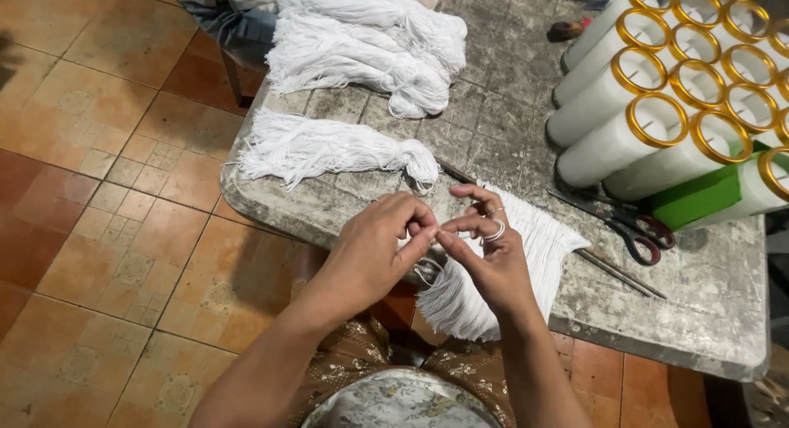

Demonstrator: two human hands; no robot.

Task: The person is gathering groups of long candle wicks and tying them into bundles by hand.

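Hands: both met at the near edge of the table, fingertips pinched together on a thin white strand.
Left hand: thumb and forefinger closed on the strand, wrist coming in from the near left.
Right hand: thumb and forefinger nipped the same strand just beside the left fingertips; a ring showed on one finger.
Strand: too thin to follow; it seemed to come from the fan of cut white strings lying directly under the hands and hanging over the near table edge.
String bundles: one tied white bundle lay on the left part of the table, just beyond the hands; a larger heap of white bundles lay at the far side.
Scissors: dark blades, reddish handles, lying right of the hands, near the candles.
Thin rods: lay slantwise on the table, partly under the string fan.
Candles: white cylinders with gold rims, stacked on their sides at the far right.
Green box: lay under the near end of the candle stack.
Table: grey, rough, stained stone-like top.
Floor: orange-brown patterned tiles to the left.
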